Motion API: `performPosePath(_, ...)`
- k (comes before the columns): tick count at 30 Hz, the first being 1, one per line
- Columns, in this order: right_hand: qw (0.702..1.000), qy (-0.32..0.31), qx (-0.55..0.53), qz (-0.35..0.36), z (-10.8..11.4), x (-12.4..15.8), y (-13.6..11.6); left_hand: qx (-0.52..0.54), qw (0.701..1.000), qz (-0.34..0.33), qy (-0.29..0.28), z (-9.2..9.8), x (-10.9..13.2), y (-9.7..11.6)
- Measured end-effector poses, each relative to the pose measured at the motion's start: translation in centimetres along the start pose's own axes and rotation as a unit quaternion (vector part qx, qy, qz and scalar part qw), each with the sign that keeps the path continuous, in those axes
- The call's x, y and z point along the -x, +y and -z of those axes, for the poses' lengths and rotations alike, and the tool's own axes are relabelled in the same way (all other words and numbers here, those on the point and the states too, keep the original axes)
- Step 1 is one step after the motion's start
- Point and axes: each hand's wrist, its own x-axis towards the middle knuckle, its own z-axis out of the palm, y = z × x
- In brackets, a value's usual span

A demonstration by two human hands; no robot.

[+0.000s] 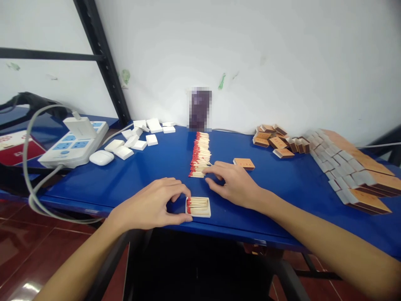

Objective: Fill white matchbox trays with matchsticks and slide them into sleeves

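My left hand (163, 203) holds a small white matchbox tray (210, 212) by its left end, thumb at the near corner and fingers at the far one. Several red-headed matches (199, 205) lie side by side in that tray, heads to the left. Beyond it, a long row of loose matches (200, 154) runs back toward the wall, heads also to the left. My right hand (233, 182) is at the near right edge of this row, index finger stretched to the match ends. Its thumb is apart from the index, and no match shows between them.
An orange matchbox sleeve (244, 164) lies beyond my right hand. Several more matchboxes (277, 143) are heaped behind it, with stacked boxes (354, 171) at right. White trays (123, 152), an earbud case (101, 157) and a power strip (67, 146) with its cable are at left.
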Motion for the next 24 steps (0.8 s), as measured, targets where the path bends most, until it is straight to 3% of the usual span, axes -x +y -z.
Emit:
performPosePath(4, 0.999, -0.043, 0.011, -0.026, -0.41, -0.21, 0.22, -0.027, 1.0, 0.004, 0.013, -0.01, 0.09, 0.14)
performPosePath(9, 0.999, -0.038, 0.004, -0.019, -0.56, -0.39, -0.15, -0.089, 0.995, 0.01, 0.051, -0.18, 0.06, 0.36)
performPosePath(24, 0.994, -0.064, -0.043, -0.081, -0.58, -0.89, -0.5, -0.107, 0.993, 0.04, 0.023, -0.35, 0.15, 0.02)
